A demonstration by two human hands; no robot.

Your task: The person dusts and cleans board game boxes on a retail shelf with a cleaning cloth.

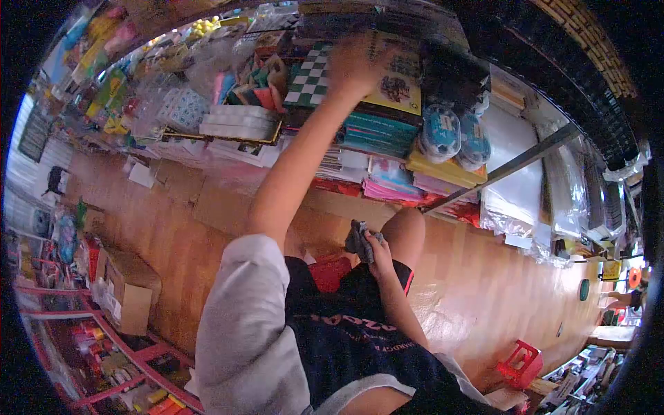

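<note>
Head view: the left hand point(360, 66), motion-blurred, reaches up to a crowded shelf point(443, 181), at a glossy yellow flat box point(400, 88) beside a green-checkered board point(309, 75); I cannot tell its grip. The right hand point(379, 250) clutches a crumpled grey cloth point(358, 240) against the bare knee point(407, 228), above the polished wooden floor point(484, 277).

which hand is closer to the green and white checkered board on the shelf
Left. The left hand, blurred, is up at the shelf right beside the checkered board. The right hand is down by the knee, holding a dark cloth, well away from the board.
</note>
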